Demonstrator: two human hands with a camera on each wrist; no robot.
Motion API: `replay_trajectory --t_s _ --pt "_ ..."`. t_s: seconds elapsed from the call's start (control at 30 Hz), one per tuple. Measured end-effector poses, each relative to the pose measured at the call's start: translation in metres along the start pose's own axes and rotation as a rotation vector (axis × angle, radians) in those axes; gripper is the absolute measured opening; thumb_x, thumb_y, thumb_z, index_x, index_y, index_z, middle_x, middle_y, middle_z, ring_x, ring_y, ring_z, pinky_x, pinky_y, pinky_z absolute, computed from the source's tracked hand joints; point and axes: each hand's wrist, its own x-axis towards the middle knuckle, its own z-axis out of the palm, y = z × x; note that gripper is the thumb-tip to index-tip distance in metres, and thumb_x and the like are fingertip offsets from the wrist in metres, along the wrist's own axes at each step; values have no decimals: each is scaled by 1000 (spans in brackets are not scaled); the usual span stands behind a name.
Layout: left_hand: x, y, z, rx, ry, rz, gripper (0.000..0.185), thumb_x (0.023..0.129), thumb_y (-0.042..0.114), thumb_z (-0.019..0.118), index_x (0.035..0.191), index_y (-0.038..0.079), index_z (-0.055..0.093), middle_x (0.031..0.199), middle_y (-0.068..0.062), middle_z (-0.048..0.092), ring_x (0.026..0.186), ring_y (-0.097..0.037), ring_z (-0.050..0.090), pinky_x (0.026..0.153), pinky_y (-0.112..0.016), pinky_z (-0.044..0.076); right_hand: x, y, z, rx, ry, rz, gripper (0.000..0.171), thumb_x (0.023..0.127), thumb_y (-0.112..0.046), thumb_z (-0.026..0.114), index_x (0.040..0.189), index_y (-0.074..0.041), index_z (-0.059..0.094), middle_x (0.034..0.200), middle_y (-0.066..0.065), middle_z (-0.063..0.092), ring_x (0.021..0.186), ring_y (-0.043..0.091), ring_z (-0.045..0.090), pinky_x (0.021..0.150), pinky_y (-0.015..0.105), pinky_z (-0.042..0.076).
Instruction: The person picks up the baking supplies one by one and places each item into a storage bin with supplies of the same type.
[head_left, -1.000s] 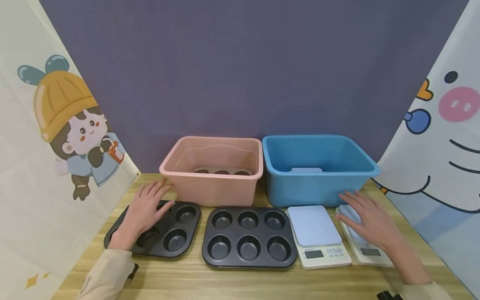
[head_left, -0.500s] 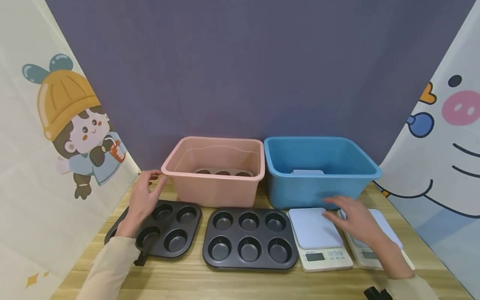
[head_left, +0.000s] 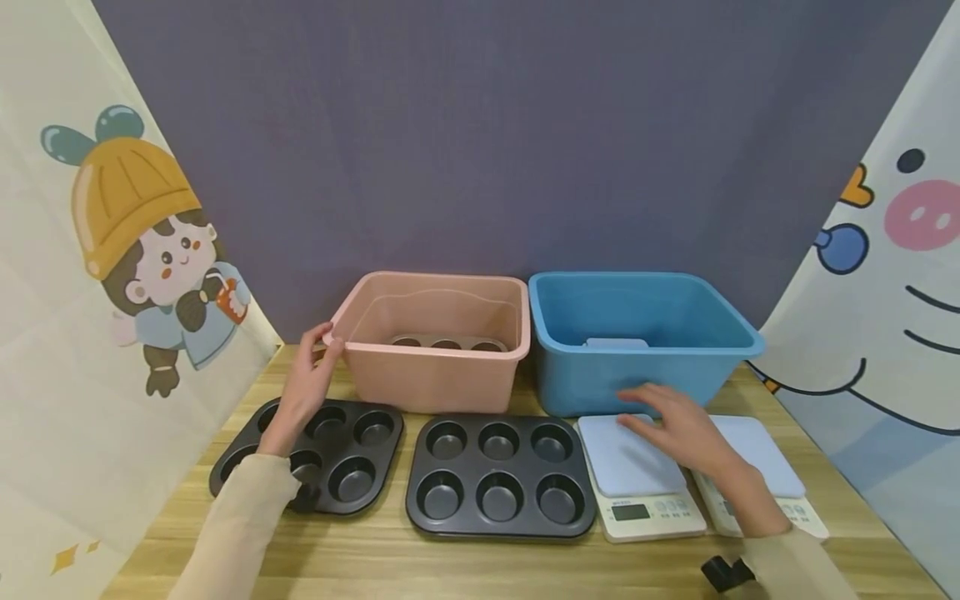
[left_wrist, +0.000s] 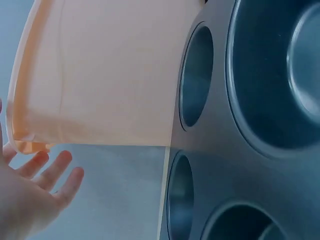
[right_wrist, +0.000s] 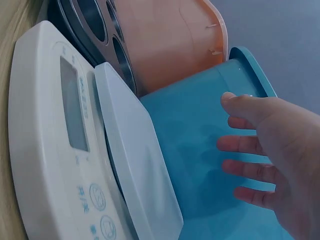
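At the left rim corner of the pink bin is my left hand, its thumb and fingertips right at the rim. In the left wrist view its loose, spread fingers lie below that rim. My right hand hovers over the left kitchen scale, in front of the blue bin. Its fingers are spread with nothing between them, as the right wrist view shows. A dark muffin pan lies under the left forearm, partly covered by it. The right forearm crosses a second kitchen scale.
Another muffin pan lies mid-table, before the bins. Inside the pink bin stands a lighter muffin pan; a pale flat piece shows in the blue bin. A dark cloth hangs behind, with printed cloths on both sides.
My left hand has risen from above the left muffin pan to the pink bin's rim corner. The right hand has moved left, from the right scale to over the left one.
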Motion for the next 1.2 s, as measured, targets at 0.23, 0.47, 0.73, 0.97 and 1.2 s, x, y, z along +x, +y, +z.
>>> replay_trajectory --t_s 0.23,0.47,0.73,0.97,1.2 --pt "9 0 6 -38 22 -52 57 105 46 40 150 12 37 154 -16 36 129 -35 44 105 -44 36 5 -4 4 11 -25 10 40 93 -38 68 124 -13 68 119 4 69 111 29 64 90 51 52" --pt "16 -1 19 -203 66 -77 42 106 30 43 139 5 38 126 -7 42 99 -11 43 81 -24 39 9 -6 9 33 -20 8 40 93 -38 69 123 -13 68 119 3 69 105 25 67 89 48 53" --pt "13 11 24 -240 51 -122 42 107 29 40 141 5 33 125 -8 37 97 -16 41 86 -40 41 18 -11 14 72 -39 11 38 93 -37 68 124 -15 67 121 0 69 106 23 67 87 46 54" --pt "4 31 21 -272 35 -155 43 107 24 38 143 2 29 142 -18 33 105 -18 42 86 -38 41 29 -17 20 108 -57 -1 36 93 -34 69 124 -14 68 120 0 69 102 21 68 87 46 54" --pt "3 29 24 -296 50 -137 43 108 23 35 144 3 27 147 -19 30 111 -18 40 87 -38 38 41 -22 27 172 -111 -30 35 95 -33 67 124 -15 67 119 0 70 89 8 65 79 42 55"
